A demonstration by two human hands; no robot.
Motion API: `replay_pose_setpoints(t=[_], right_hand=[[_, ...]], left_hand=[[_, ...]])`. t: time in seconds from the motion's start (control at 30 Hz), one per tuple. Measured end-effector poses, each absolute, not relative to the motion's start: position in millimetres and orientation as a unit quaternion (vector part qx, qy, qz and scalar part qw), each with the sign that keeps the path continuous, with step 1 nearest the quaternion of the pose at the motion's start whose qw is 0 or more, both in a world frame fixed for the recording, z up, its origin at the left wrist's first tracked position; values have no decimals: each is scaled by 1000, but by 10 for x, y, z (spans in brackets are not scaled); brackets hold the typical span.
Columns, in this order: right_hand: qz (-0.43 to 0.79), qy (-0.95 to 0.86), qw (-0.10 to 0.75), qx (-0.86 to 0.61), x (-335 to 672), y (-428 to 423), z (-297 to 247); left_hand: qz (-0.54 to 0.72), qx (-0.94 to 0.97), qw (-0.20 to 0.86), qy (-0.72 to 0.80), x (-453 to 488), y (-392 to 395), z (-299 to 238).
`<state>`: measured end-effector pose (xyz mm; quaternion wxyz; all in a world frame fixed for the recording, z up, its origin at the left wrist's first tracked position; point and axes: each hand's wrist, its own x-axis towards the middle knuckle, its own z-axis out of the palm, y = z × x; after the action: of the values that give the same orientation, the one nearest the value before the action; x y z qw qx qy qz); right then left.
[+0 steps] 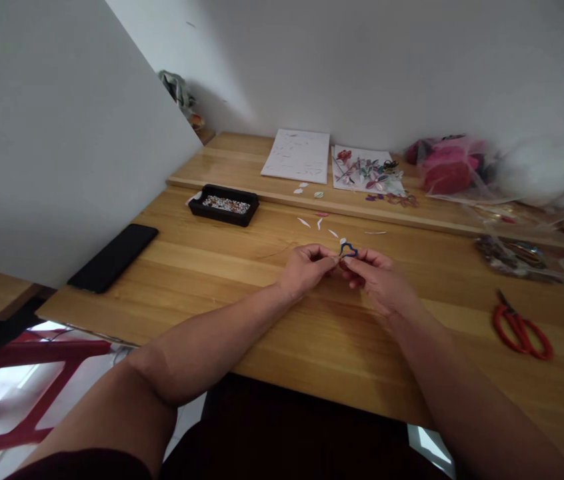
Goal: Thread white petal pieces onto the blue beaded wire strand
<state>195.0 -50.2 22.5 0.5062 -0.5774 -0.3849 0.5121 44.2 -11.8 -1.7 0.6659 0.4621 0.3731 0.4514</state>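
My left hand (306,268) and my right hand (377,279) meet over the middle of the wooden table (242,313). Both are closed in a pinch on a small blue wire loop (349,250) that sticks up between the fingertips. The piece is tiny and its shape is hard to make out. Several small white petal-like bits (318,223) lie on the table just beyond my hands.
A black tray of beads (224,204) stands at the back left, a black phone (114,257) near the left edge. Red scissors (521,328) lie at the right. Two paper sheets (298,155) with small coloured pieces and plastic bags (455,167) sit along the back.
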Motion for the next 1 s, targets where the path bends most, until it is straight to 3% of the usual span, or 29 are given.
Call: replay_pose_setpoints(t=[0.6,0.73,0.9,1.0], right_hand=[[670,-155,546,-478,1818,-495,228],[657,-218,536,-483,1823,-517,201],[538,-338,557,-535,1845,-539,148],[572,-327,529,-535,1863,-537,159]], left_hand=[[473,425,684,359,434,-90,-11],[471,428,679,366,430,-94,-19],[470,437,670,374,428,-100,-7],[469,440,668,374,426,-98,-6]])
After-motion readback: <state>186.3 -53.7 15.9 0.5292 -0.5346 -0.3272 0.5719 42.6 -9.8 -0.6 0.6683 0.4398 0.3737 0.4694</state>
